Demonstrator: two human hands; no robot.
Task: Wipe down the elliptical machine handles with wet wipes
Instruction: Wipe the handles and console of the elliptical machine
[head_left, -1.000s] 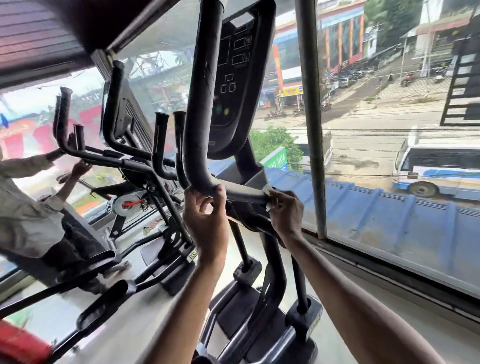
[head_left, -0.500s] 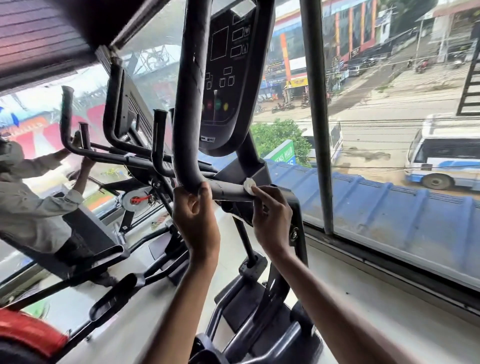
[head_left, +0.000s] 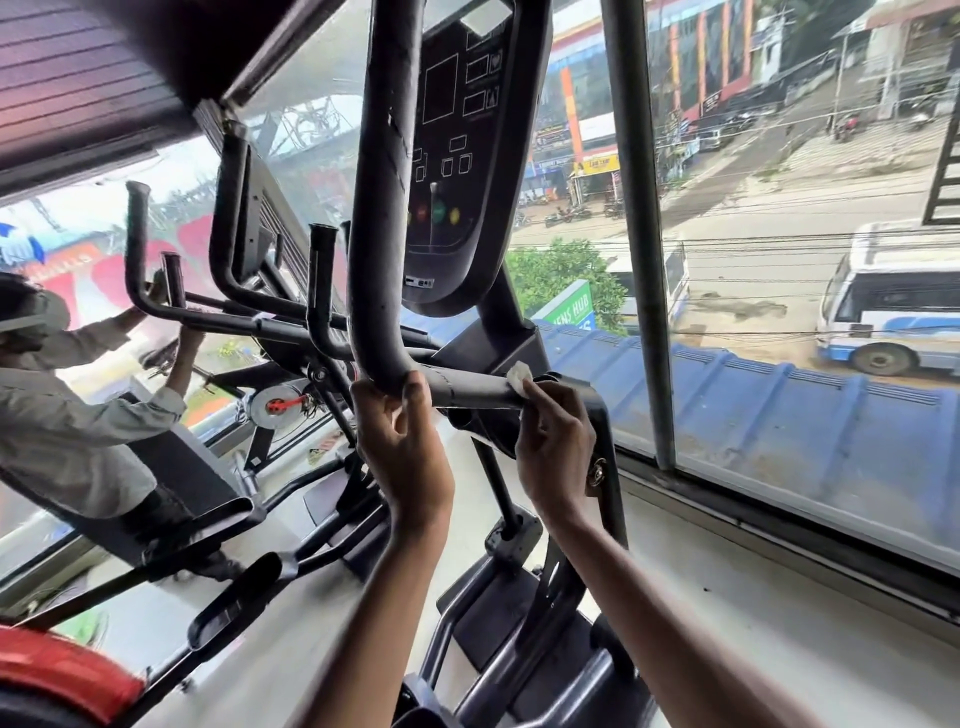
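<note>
Left hand: the left hand (head_left: 402, 441) wraps around the bend of the elliptical handle (head_left: 382, 234), likely to hold it steady while it gets rubbed.
Right hand: the right hand (head_left: 553, 447) pinches a small white wet wipe (head_left: 518, 375) and presses it on the flat part of the same handle, below the console (head_left: 467, 156).
Why there: this low part looks like the bit being cleaned now.
Hard to see: the handle's top is cut off, and fingers hide most of the wipe.

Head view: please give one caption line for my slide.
Left hand grips the black tubular elliptical handle at its bend; right hand pinches a white wet wipe against its horizontal part.
</note>
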